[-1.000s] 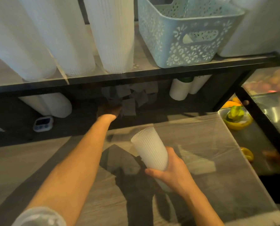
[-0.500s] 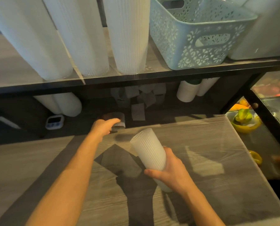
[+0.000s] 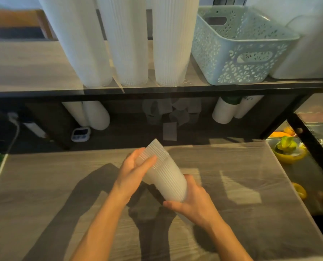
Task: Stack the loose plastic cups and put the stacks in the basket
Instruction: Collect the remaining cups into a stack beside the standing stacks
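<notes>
Cup stack [image 3: 166, 176] gripped by right hand [image 3: 192, 202], left hand [image 3: 136, 166] gripping top cup; misaligned push could jam or crumple rim.

my cups [image 3: 166, 174]: ribbed, translucent white
basket [image 3: 239, 53]: pale blue, floral lace cut-outs
counter [image 3: 241, 213]: grey woodgrain

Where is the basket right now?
The basket sits on the upper shelf, upper right of the head view, just right of three tall cup stacks.
</notes>
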`<state>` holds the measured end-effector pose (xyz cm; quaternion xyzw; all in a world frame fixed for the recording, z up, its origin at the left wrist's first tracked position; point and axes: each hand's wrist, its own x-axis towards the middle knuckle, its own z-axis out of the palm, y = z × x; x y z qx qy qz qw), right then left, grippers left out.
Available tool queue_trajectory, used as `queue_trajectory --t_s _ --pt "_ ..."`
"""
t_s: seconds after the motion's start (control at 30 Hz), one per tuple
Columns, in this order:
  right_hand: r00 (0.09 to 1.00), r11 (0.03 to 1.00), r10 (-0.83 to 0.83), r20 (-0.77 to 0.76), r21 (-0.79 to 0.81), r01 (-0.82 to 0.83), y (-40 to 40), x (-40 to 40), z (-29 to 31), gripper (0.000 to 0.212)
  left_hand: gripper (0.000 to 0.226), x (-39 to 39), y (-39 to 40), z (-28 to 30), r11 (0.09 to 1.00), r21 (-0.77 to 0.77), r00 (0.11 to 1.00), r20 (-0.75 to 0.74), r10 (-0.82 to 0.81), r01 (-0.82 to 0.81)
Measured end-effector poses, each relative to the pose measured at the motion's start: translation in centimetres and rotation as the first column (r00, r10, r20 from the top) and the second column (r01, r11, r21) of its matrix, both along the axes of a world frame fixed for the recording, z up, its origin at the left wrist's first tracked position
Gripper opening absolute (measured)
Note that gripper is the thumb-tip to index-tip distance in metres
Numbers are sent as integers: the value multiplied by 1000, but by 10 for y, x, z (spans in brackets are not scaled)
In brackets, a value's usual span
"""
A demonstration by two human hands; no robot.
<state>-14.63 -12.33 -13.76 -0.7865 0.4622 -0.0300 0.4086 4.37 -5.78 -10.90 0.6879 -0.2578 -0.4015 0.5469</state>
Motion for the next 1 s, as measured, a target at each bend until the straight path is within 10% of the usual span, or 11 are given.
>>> queue_trajectory --t_s 0.4,0.6,0.77,1.0 --pt "998 999 -20 58 33 18 7 -19 -5 78 78 -28 14 9 922 172 931 58 -360 346" --pt "994 995 -93 60 41 91 -9 -31 -7 75 82 -16 -32 0 966 175 939 254 -231 190" --pt "983 984 -175 60 31 174 -30 -43 -6 76 59 3 -107 -7 915 389 580 723 -376 110" --pt "969 967 -247 22 74 245 -45 -58 -17 83 63 6 -188 -27 657 753 493 559 -667 35"
